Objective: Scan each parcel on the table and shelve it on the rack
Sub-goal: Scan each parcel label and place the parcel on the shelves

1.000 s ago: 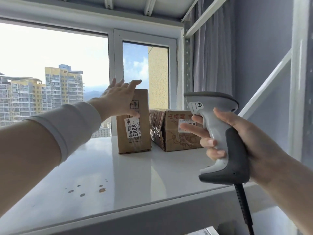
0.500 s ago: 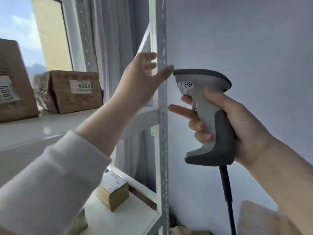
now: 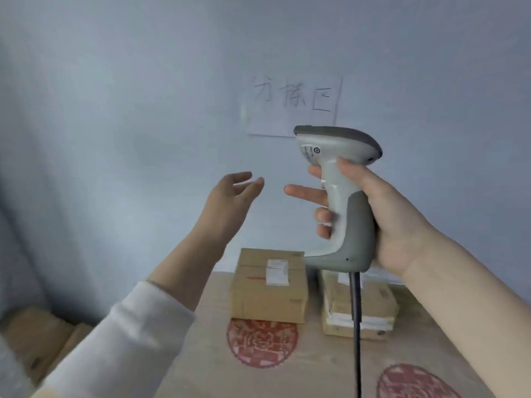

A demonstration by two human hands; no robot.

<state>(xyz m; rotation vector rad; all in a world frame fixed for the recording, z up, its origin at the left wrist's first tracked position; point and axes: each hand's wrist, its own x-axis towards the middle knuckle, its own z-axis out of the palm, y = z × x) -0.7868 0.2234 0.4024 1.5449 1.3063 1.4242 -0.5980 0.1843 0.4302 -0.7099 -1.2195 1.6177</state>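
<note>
Pale wall (image 3: 143, 110) ahead, counter (image 3: 316, 377) below: cardboard parcel (image 3: 268, 285) at six o'clock, taped parcel (image 3: 376, 305) at five, both apparently awaiting scan and shelving; left hand (image 3: 230, 202) spread empty, right hand (image 3: 385, 222) gripping scanner (image 3: 342, 173)

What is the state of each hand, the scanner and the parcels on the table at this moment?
left hand: open, raised in the air, holds nothing.
right hand: grips the scanner by its handle.
scanner: held upright, above the parcels.
left parcel: closed, flat on the table, label up, untouched.
right parcel: on the table, partly hidden behind the scanner, untouched.
</note>
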